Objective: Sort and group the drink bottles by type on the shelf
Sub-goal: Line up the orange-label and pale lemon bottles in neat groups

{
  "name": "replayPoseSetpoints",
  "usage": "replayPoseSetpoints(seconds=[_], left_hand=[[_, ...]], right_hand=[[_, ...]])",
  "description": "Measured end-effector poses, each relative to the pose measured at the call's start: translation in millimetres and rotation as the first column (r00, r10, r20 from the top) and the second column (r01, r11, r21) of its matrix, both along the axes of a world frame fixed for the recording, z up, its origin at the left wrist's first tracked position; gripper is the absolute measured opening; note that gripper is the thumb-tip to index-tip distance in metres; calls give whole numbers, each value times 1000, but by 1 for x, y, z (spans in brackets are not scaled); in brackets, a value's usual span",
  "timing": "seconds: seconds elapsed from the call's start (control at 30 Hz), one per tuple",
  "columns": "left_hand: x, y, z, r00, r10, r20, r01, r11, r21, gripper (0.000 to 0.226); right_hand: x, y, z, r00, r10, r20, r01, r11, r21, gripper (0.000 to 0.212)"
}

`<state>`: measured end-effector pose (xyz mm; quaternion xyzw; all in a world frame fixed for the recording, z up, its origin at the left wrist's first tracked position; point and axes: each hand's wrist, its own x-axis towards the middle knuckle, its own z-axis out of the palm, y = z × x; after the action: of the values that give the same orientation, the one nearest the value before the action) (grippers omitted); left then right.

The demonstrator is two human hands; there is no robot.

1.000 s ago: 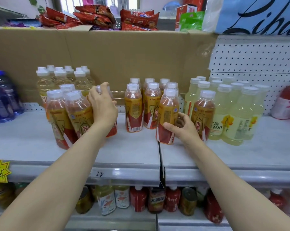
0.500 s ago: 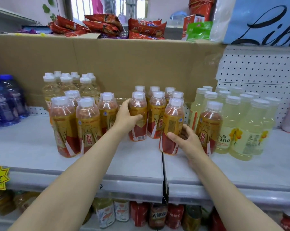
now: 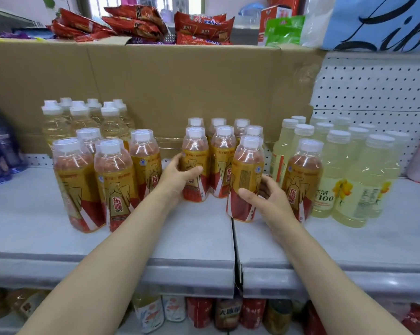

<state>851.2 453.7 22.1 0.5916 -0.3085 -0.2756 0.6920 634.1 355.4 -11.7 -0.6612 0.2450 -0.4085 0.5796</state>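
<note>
Red snack packets (image 3: 136, 22) lie atop the cardboard box (image 3: 155, 81); pegboard (image 3: 373, 93) stands beside it.

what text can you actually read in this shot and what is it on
"东鹏" on the front amber bottle in the left group
"100" on the pale yellow bottle
"Lib", cut off, on the blue pack up top
Snack bags, lower-shelf labels, other bottle print: too blurred.
</note>
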Motion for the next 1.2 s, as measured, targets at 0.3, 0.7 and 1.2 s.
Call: replayPoseSetpoints(seconds=[0.3,0.7,1.2], left_hand=[[4,-28,-2,984,172,-39,-174,982,-76,81],[14,-36,-3,990,142,6,-142,990,-22,89],[-11,-51,79,283,-30,959,-348,928,132,78]], right_hand=[[0,-1,-1,1000,-15,-16,14,1000,-25,63],[0,1,-1,999,-34,-15,33,998,-54,62],[-6,7,5,997,-28,69,24,998,57,58]])
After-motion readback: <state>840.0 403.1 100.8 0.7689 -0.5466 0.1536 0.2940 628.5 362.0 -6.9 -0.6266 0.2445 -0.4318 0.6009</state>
